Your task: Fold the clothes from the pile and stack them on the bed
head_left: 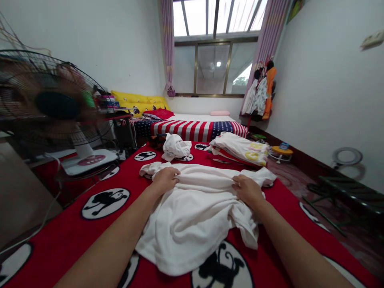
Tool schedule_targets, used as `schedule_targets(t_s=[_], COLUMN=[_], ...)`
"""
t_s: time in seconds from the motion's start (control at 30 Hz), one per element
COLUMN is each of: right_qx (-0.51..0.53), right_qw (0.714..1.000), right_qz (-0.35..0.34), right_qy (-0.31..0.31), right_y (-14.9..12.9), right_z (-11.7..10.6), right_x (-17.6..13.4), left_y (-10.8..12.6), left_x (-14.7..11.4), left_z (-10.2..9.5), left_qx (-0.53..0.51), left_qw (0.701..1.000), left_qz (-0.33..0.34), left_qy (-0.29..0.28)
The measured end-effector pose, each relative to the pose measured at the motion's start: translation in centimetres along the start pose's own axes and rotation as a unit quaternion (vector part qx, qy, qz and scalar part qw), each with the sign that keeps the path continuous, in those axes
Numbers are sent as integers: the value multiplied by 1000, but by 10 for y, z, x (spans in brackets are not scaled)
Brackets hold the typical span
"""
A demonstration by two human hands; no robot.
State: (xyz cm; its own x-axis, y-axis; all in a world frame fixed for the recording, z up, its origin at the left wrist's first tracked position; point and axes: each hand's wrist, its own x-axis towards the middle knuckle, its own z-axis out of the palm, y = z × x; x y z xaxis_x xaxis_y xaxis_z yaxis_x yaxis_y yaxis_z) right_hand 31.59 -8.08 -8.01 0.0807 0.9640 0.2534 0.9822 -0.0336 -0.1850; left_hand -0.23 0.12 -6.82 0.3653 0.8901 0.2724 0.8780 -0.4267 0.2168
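A white shirt (192, 216) lies spread and wrinkled on a red blanket (69, 224) printed with black figures in white circles. My left hand (166, 180) pinches the cloth near its far left part. Across from it, my right hand (247, 188) grips the same shirt at the far right, and a loose fold runs between the two hands. Just beyond lies a bunched white garment (176, 147). To the right of that sits a stack of folded clothes (240, 149), with a white piece bearing yellow print on top.
An electric fan (57, 102) stands at the left on a small stand. At the back, a bed (192, 126) with a striped cover sits under the window (214, 68). On the right are a yellow stool (282, 151), a dark bench (354, 192) and hanging clothes (261, 94).
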Motion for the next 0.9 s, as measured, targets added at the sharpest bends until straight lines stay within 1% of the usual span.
schedule_targets(t_s=[0.07,0.1,0.13,0.17,0.2,0.23,0.27,0.3,0.33,0.37,0.4,0.43,0.5,0.57,0.63,0.7,0.73,0.8,0.87,0.9], right_qx=[52,84,118,148,180,215,249,284,311,329,334,327,282,220,167,140,137,135,125,120], right_qw=[998,995,992,988,980,960,935,916,901,896,898,903,917,930,945,953,950,940,931,933], right_qz=[8,3,-13,-35,-80,-132,-163,-171,-174,-169,-164,-163,-166,-160,-147,-143,-146,-145,-133,-130], right_qy=[42,56,51,31,-32,-122,-192,-228,-249,-247,-235,-225,-226,-246,-239,-229,-239,-279,-315,-314], right_y=[-1,-2,-2,-3,-3,-4,-4,-5,-5,-5,-5,-4,-3,-1,0,2,3,5,8,9], right_z=[-22,-38,-55,-74,-93,-111,-127,-139,-147,-150,-148,-142,-122,-98,-78,-65,-61,-59,-62,-64], right_x=[-1,-3,-8,-14,-21,-28,-35,-41,-45,-47,-46,-44,-36,-27,-21,-19,-19,-19,-18,-17], left_y=[4,6,10,13,17,21,25,29,32,35,38,39,42,44,46,48,49,48,46,44], left_x=[-2,-5,-12,-20,-30,-40,-50,-58,-64,-67,-68,-66,-56,-43,-33,-29,-29,-30,-30,-30], left_z=[-23,-39,-58,-78,-99,-118,-135,-149,-158,-162,-161,-156,-135,-109,-87,-72,-68,-67,-70,-72], left_qx=[-22,-46,-79,-132,-187,-239,-287,-325,-350,-358,-350,-328,-261,-187,-132,-111,-111,-108,-91,-80], left_qw=[1000,999,996,986,966,941,917,897,886,885,893,906,932,946,950,940,932,921,922,927], left_qz=[2,13,31,74,116,147,167,183,189,180,163,140,107,110,116,122,127,136,134,132], left_qy=[18,9,-12,-73,-138,-187,-220,-238,-240,-237,-230,-226,-230,-240,-259,-298,-320,-348,-352,-342])
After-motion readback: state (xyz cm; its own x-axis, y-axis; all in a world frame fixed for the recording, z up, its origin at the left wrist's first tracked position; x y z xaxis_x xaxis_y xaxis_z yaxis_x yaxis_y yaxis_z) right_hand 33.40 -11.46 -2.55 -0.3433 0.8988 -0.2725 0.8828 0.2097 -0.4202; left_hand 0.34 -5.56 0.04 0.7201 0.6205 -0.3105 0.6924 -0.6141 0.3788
